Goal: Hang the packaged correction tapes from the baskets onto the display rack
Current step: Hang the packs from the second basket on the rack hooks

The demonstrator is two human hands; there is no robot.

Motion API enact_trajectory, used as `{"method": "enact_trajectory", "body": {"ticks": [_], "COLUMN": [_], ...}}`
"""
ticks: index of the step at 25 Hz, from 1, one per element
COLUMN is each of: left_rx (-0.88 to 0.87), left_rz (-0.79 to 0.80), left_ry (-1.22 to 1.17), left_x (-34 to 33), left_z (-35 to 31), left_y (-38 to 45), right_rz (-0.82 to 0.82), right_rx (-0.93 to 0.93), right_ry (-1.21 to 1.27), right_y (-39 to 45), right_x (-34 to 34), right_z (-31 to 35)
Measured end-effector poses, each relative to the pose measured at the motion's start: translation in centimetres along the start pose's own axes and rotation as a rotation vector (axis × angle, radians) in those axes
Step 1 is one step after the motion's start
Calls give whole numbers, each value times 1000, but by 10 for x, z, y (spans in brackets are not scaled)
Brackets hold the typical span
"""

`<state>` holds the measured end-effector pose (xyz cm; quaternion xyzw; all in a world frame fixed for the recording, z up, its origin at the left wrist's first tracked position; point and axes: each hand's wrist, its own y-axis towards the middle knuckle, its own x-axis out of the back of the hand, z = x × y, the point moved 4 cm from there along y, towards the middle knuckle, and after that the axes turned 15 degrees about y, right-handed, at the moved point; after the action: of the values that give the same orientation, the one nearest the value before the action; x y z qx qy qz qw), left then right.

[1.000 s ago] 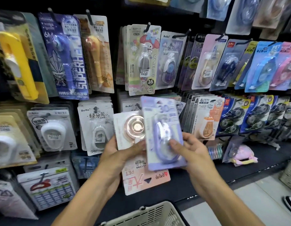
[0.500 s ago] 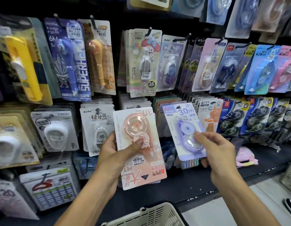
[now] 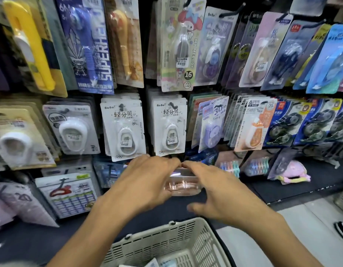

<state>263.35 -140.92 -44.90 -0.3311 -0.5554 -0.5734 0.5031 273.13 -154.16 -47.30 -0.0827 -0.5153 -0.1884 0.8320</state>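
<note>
Both hands low before the rack (image 3: pixel 186 89), just above the basket (image 3: pixel 166 241). Left hand (image 3: pixel 145 182) and right hand (image 3: pixel 216 191) gripping the pink tape pack (image 3: pixel 183 183) between them, pack tipped edge-on, blister facing the camera, fingertips meeting over its top edge. Purple 30m pack (image 3: pixel 213 124) hanging on its hook among the rest. More packs lying in the basket. Step in hand, by the look of it: readying the pink pack for hanging. Next move calls for turning the card upright, finding its hang hole, picking a matching hook. No free hook plainly visible; hole hidden under the fingers.
</note>
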Motion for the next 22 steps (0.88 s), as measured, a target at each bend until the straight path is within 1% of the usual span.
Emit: {"method": "enact_trajectory", "body": {"ticks": [1,2,3,4,5,6,7,8,9,10,11,12,13,14,17,19,21,22], "left_rx": [34,63,112,193,303,431,551,634,629,553,489,446,448,485,622,662,634,660], "left_rz": [-63,-164,-273,-390,-496,-546,-531,-453,-362,-267,-181,-144,-154,-185,-298,-313,-249,-240], "left_ry": [21,60,96,67,-60,-286,-611,-996,-1407,-1771,-1997,-2102,-2103,-2066,-1888,-1881,-1963,-1980], "left_x": [1,2,3,8,12,11,6,0,-7,-13,-19,-22,-22,-23,-26,-26,-27,-27], "left_z": [-1,-1,0,2,7,15,20,21,16,8,2,-2,-2,0,17,22,13,8], "left_y": [1,3,3,1,-1,-3,-4,-3,0,3,5,7,8,9,9,8,8,8], "right_rz": [-153,-303,-400,-432,-416,-383,-343,-301,-267,-235,-219,-222,-243,-277,-415,-477,-411,-359], "right_rx": [8,30,37,24,-13,-43,-58,-61,-56,-44,-36,-38,-44,-49,-81,-92,-61,-45], "right_ry": [-105,-72,71,264,499,769,1011,1177,1263,1316,1351,1379,1398,1410,1457,1494,1470,1458], "right_y": [3,5,5,6,6,6,5,4,4,5,6,6,6,6,4,3,4,4], "right_x": [2,7,13,19,24,25,26,24,20,17,15,13,12,13,15,17,15,12], "right_z": [2,3,-2,-11,-21,-29,-33,-34,-34,-31,-28,-27,-26,-26,-31,-37,-36,-34]}}
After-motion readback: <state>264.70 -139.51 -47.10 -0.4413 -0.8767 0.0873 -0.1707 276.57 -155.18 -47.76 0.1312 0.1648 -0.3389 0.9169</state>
